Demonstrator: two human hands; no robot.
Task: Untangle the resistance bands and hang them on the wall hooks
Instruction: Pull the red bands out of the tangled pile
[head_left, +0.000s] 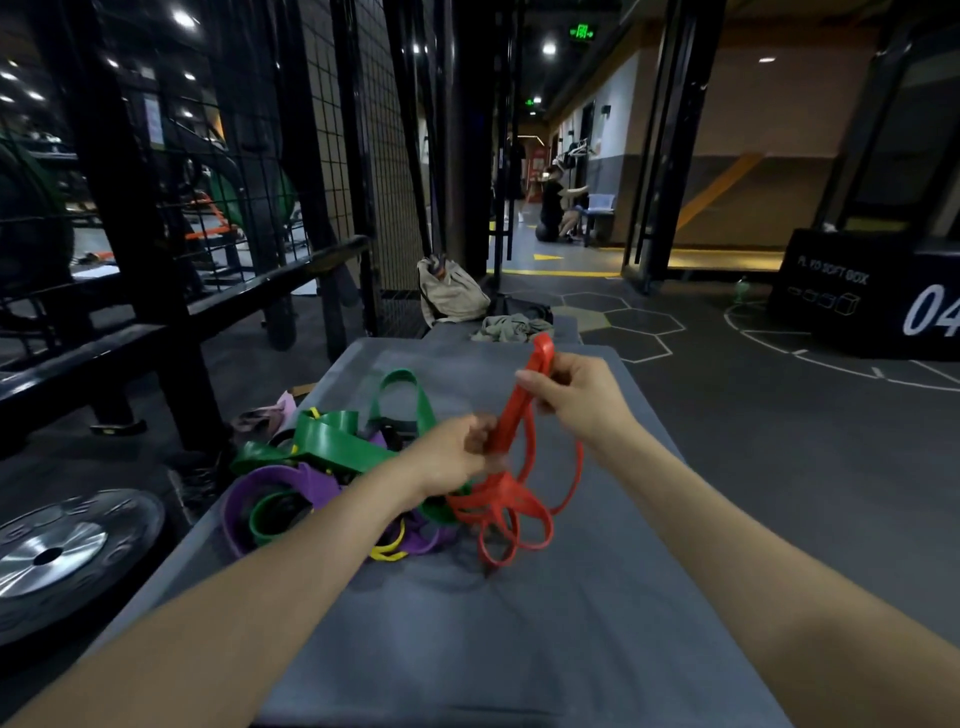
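A red resistance band (511, 499) is lifted off a grey mat (519, 623). My right hand (576, 400) grips its upper folded end. My left hand (457, 452) pinches the same band lower down. Its loose loops hang onto the mat below both hands. Left of them lies a tangled heap: wide green bands (332, 439), a purple band (275, 480) and a thin yellow band (387, 551). No wall hooks can be made out from here.
A steel weight plate (57, 556) lies on the floor at the left. A black rack with wire mesh (171, 291) stands behind it. Beyond the mat are a beige bag (452, 293) and crumpled cloth (511, 328). A black plyo box (878, 296) stands far right. A person crouches down the corridor.
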